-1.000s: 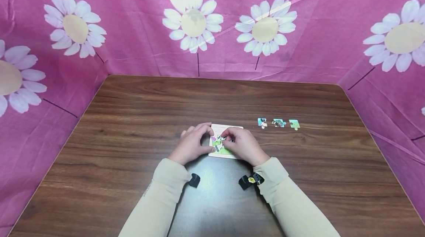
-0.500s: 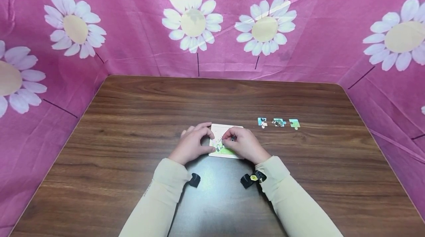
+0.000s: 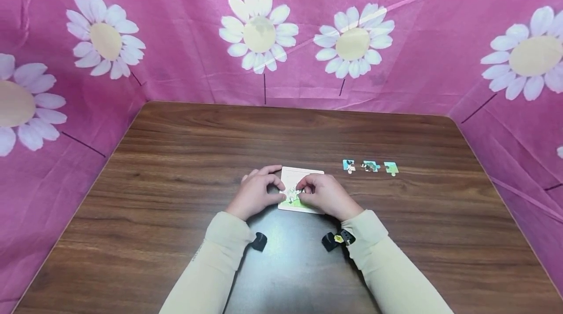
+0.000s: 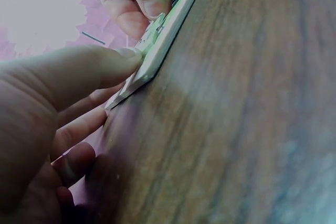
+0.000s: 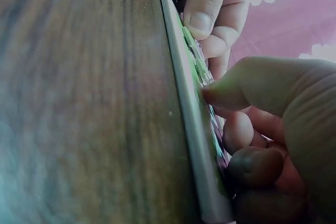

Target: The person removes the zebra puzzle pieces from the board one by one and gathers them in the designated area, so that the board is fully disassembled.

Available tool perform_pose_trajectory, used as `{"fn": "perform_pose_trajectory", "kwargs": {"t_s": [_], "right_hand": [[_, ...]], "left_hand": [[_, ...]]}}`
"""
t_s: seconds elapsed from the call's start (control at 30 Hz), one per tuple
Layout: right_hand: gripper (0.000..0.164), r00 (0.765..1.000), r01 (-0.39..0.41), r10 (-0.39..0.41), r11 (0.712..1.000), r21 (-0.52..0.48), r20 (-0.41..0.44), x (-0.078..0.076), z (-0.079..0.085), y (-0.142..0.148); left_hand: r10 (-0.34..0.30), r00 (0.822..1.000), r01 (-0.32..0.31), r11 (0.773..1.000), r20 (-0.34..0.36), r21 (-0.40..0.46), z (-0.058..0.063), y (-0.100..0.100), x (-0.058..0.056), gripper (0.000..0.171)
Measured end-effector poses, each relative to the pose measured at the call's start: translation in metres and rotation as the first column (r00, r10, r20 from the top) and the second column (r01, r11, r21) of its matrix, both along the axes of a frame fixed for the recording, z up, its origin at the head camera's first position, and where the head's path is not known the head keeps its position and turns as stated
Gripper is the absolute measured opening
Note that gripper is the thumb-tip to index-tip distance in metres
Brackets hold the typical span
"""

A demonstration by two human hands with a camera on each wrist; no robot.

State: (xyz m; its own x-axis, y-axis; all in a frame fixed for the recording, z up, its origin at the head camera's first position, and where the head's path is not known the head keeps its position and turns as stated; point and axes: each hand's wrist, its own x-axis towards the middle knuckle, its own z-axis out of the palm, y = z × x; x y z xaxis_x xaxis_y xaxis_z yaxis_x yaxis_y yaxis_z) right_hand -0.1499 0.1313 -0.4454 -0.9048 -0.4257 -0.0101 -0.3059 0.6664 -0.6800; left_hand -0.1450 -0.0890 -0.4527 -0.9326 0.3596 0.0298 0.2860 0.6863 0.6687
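Note:
A small white-rimmed puzzle board (image 3: 292, 175) lies on the table, with a green area and printed outlines showing between my hands. My left hand (image 3: 254, 195) grips its left side, the thumb pressing near the near-left corner and the other fingers at the edge. Over the board, my right hand (image 3: 327, 196) pinches a puzzle piece with thumb and index finger; most of its picture is covered by the fingers. In the right wrist view a green-edged puzzle piece (image 5: 195, 56) sits slightly raised on the board, under the left thumb.
Three loose jigsaw pieces lie in a row beyond the right hand: a blue-white one (image 3: 349, 166), a darker one (image 3: 370, 166) and a green one (image 3: 391, 168). Pink cloth (image 3: 189, 59) with white flowers stands around the brown wooden table (image 3: 176, 157).
My right hand has shifted slightly on the board, and more of the white upper part shows between the hands. The left hand keeps its place. The head view has tilted a little.

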Motion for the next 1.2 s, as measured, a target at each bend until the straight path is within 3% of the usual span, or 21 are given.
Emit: {"fn": "perform_pose_trajectory", "kwargs": {"t_s": [0.2, 0.43, 0.6, 0.83, 1.2], "right_hand": [[0.009, 1.000, 0.005, -0.005, 1.000, -0.021, -0.010, 0.001, 0.002, 0.001], [0.008, 0.998, -0.031, 0.028, 0.998, -0.048, -0.059, 0.004, -0.003, 0.004], [0.009, 0.998, -0.035, 0.027, 0.990, -0.140, -0.056, 0.006, -0.006, 0.013], [0.008, 0.999, 0.007, -0.016, 0.971, -0.240, -0.036, 0.008, -0.012, 0.024], [0.006, 0.999, 0.040, -0.038, 0.971, -0.237, 0.013, 0.008, -0.012, 0.037]], "left_hand": [[-0.014, 1.000, 0.014, 1.000, -0.010, -0.012, 0.003, 0.001, 0.001, 0.015], [-0.050, 0.999, 0.050, 0.998, -0.001, -0.048, 0.001, -0.001, 0.003, 0.041], [-0.064, 0.998, 0.063, 0.995, -0.005, -0.071, 0.000, -0.001, 0.002, 0.054], [-0.047, 0.998, 0.045, 0.996, -0.030, -0.073, -0.001, 0.002, 0.001, 0.057], [-0.021, 1.000, 0.021, 0.992, -0.003, -0.122, 0.001, 0.004, 0.001, 0.077]]}}
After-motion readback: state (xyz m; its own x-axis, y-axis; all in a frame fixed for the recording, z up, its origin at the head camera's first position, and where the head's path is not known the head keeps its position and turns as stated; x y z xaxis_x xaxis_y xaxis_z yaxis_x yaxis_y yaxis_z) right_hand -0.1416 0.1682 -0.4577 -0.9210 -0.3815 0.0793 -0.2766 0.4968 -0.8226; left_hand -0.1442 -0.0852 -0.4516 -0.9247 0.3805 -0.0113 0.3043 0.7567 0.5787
